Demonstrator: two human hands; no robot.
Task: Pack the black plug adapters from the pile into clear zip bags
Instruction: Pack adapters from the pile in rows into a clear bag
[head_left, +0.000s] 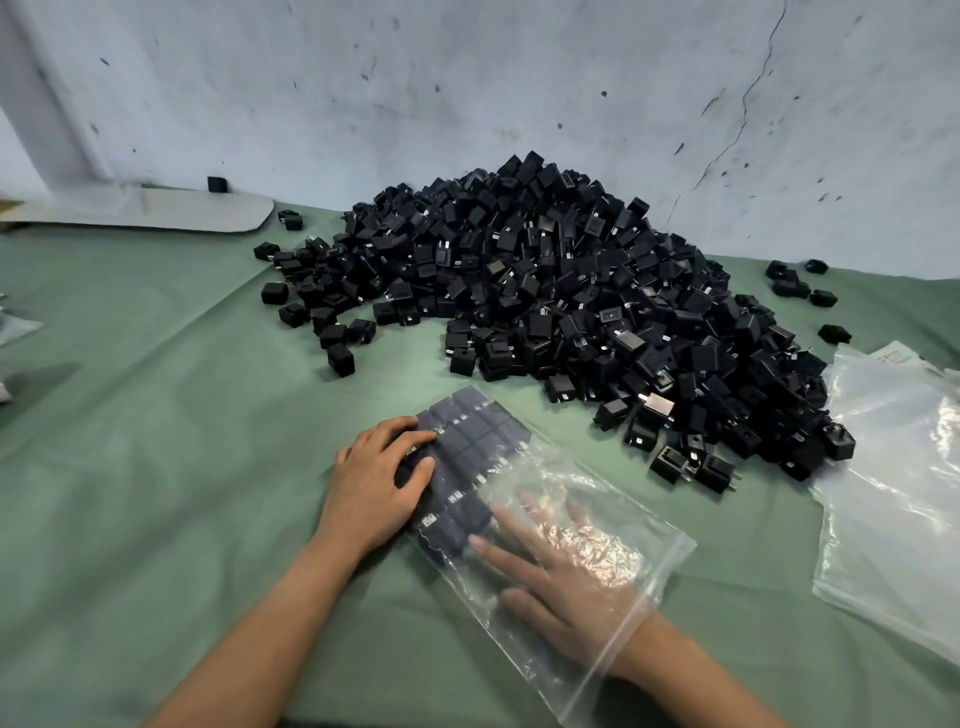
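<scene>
left hand (379, 483): fingers loosely bent, pressed bag (660, 540) from outside over packed adapters (467, 447) | right hand (561, 577): lay inside bag, fingers spread flat, tips touching the rows | pile (545, 270): sat on cloth (156, 415) behind bag | spare bags (893, 493): lay at right

Soft even light, wide-angle edge bowing

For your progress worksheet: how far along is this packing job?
Done: rows of adapters sit in the bag. In hand: the right hand is inside it, the left hand presses the rows. Left: a big pile and spare bags remain.
</scene>
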